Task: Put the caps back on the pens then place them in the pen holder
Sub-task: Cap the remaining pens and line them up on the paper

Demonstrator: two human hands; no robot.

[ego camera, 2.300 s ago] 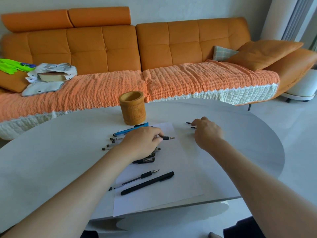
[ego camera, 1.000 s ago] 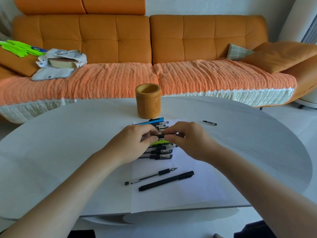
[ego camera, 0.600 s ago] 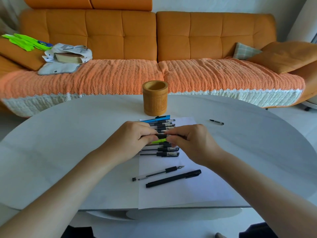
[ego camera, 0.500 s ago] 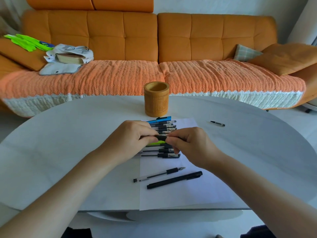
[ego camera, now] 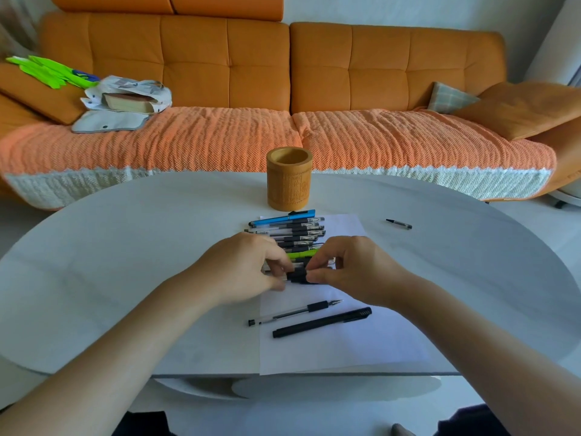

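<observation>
- Between the two hands, just above the paper, a pen with a dark grip section is held level, lying left to right.
- The left hand pinches the pen's left part with its thumb and curled fingers. The barrel on that side is mostly hidden under them.
- The right hand pinches the pen's right end the same way, fingers curled over it. That end is covered, so I cannot tell whether the cap is seated.
- Just beyond the grip, a row of pens lies side by side on the paper, with a green pen nearest the fingers and a blue pen at the far edge.
- Beyond that row, straight ahead of the grip, the holder stands upright on the table, its mouth showing no pens.
- Nearer than the grip, on the paper, a clear pen lies with its tip bare and pointing right.
- Just beside it on the near side lies a black pen, capped and slanted the same way.
- Right of the grip and farther off, apart from the paper, a small dark piece lies alone on the table. It is too small to tell whether it is a cap or a pen part.
- Far behind everything stands an orange sofa.
</observation>
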